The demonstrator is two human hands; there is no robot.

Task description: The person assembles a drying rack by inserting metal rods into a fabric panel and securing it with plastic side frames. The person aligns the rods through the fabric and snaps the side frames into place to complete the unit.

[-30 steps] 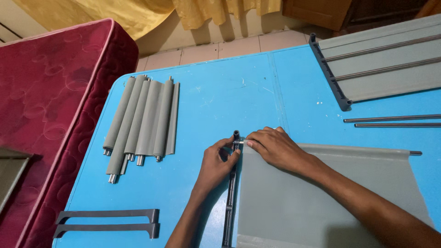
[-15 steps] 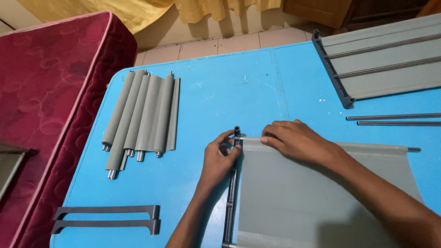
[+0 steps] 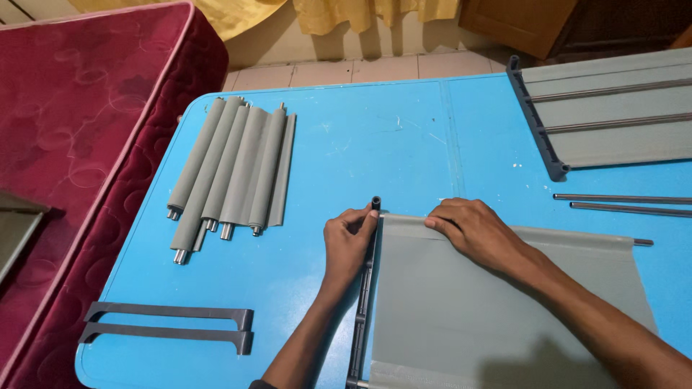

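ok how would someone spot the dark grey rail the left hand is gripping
On the blue table, find the flat grey fabric sheet near the front edge. The dark grey rail runs along its left edge, its top pinched by the left hand. Unlike the two loose rails front left, it adjoins fabric.

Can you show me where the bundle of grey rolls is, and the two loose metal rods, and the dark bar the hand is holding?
grey rolls [image 3: 231, 169], head view, middle of bundle.
metal rods [image 3: 620, 203], head view, between the pair.
dark bar [image 3: 362, 302], head view, mid-length.

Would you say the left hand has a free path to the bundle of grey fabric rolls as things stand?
Probably yes: only bare blue table lies between the left hand and the grey fabric rolls. But its fingers rest on the dark plastic rail, so it must let go first.
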